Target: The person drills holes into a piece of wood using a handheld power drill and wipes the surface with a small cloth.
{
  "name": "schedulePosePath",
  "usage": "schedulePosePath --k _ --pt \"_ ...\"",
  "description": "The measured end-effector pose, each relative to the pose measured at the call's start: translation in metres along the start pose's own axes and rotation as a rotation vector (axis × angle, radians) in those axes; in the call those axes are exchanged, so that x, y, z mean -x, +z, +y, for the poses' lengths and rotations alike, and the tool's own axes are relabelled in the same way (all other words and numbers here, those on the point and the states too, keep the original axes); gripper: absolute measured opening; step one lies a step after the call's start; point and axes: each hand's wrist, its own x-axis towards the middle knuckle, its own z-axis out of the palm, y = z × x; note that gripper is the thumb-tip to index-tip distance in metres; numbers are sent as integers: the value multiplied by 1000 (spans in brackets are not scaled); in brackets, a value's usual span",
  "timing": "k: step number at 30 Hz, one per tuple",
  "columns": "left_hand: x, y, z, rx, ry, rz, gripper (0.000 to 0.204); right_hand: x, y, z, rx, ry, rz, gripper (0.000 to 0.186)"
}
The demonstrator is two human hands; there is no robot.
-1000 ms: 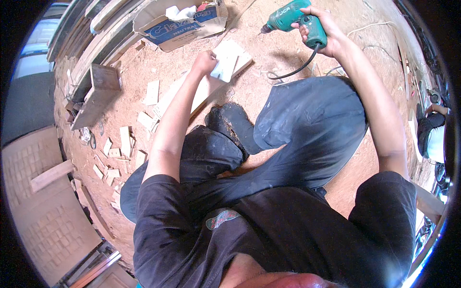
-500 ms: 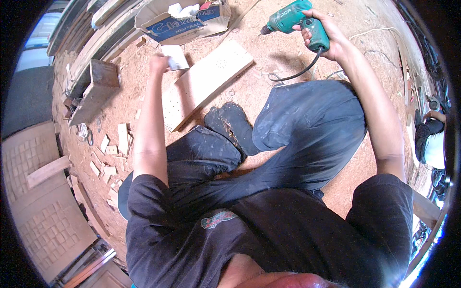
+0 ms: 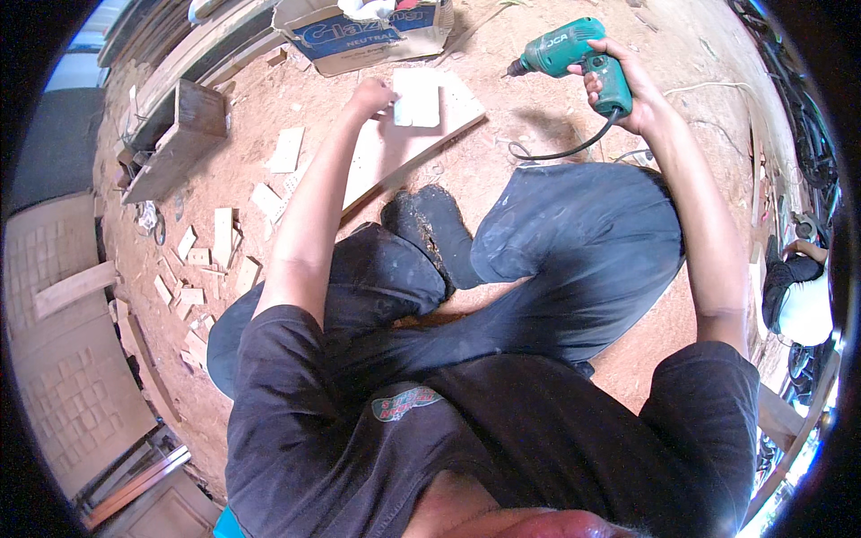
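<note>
Hands first: the left hand (image 3: 372, 94) reaches far out and closes its fingers on the near-left edge of a small pale wooden tile (image 3: 418, 97), which lies flat on a longer plank (image 3: 408, 143) on the sawdust floor (image 3: 529, 99). The right hand (image 3: 619, 85) is wrapped tight around the grip of a green power drill (image 3: 574, 52), held up and well apart from the tile, its bit pointing left toward it; the black cord (image 3: 560, 152) loops down from the handle to the floor.

Judging from this, the piece is being set in place and the drilling itself looks not yet begun: the bit is off the wood, and no hole can be made out in the tile.

Further out, the person sits cross-legged, a dark shoe (image 3: 430, 229) resting against the near end of the plank. To the left many small cut wood pieces (image 3: 220, 238) lie scattered on the floor, near a grey wooden block (image 3: 175, 134). At the far edge stands an open cardboard box (image 3: 368, 31).
</note>
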Motion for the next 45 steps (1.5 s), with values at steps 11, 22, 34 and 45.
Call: schedulePosePath --k 11,22,34,45 --pt "7 -12 -4 98 -96 -35 18 6 9 3 88 -8 -19 46" --pt "24 1 14 -654 46 168 38 5 11 4 107 12 -25 46" --pt "27 2 25 -905 121 -128 24 6 14 6 117 32 -24 47" --pt "36 -34 36 -661 26 -421 29 3 15 10 141 56 -14 48"
